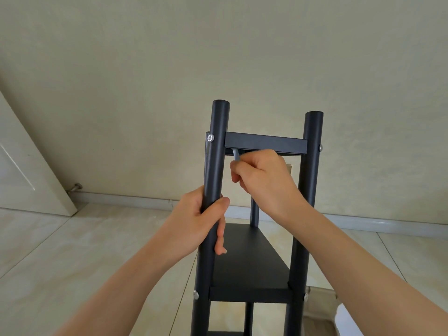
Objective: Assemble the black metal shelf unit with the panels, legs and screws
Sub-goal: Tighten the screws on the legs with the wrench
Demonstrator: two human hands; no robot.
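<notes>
I see the shelf unit (254,214) standing upright in front of me on a glossy, pale marbled tile floor (72,251), its long axis vertical, round leg tops pointing up against a matte cream wall (218,44). It is matte black metal: smooth cylindrical tube legs and flat rectangular panels with folded edges.

My left hand (201,224) is clenched around the near left leg (215,166), thumb laid across the front of the tube, fingers wrapped behind and trailing down its inner side. A shiny silver screw (210,138) sits in that leg well above my fingers, level with the top panel (265,143).

My right hand (264,180) is curled just under the top panel, fingers pinching a thin, pale grey hex key (236,155) whose bent end rises from my fingertips to the panel's underside near the left leg. The near right leg (308,190) stands just beyond my knuckles.

Below both hands lies the middle panel (249,263), flat and level, with silver screws at its front corners.
</notes>
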